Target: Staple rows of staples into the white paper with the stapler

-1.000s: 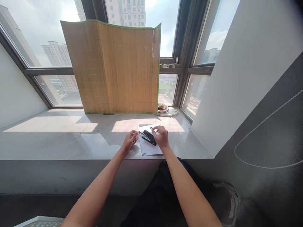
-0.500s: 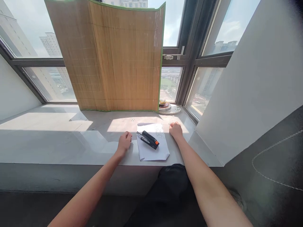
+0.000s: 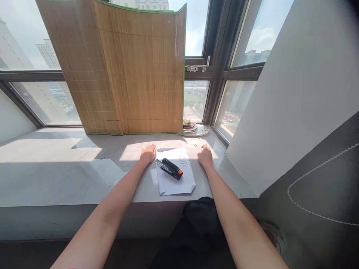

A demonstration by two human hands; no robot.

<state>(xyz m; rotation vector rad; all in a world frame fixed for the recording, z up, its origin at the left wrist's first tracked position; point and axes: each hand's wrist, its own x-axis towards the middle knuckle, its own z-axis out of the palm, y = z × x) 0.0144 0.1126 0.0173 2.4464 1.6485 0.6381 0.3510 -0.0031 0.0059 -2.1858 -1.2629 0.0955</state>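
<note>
My left hand (image 3: 148, 154) lies on the sill just left of a stack of white paper (image 3: 174, 186), fingers stretched out and apart, holding nothing that I can see. Across the paper a black stapler (image 3: 171, 169) with an orange end rests at a slant, its metal staple channel swung out beside the body. To the right of the sheets is my right hand (image 3: 205, 155), its fingers closed in a pinch; whatever they hold is too small to make out. Small thin slivers (image 3: 195, 145) lie on the sill just beyond that hand.
A bamboo mat (image 3: 140, 74) with green edging leans against the window behind the sill (image 3: 61, 183). Stacked plates (image 3: 196, 130) stand in the back right corner. A white wall (image 3: 280, 112) slopes up at the right, and a cord (image 3: 308, 170) hangs nearby.
My left hand has moved forward on the sill and its fingers have spread. Slivers now show beside my right hand, which stays pinched. The view has shifted slightly to the right.
</note>
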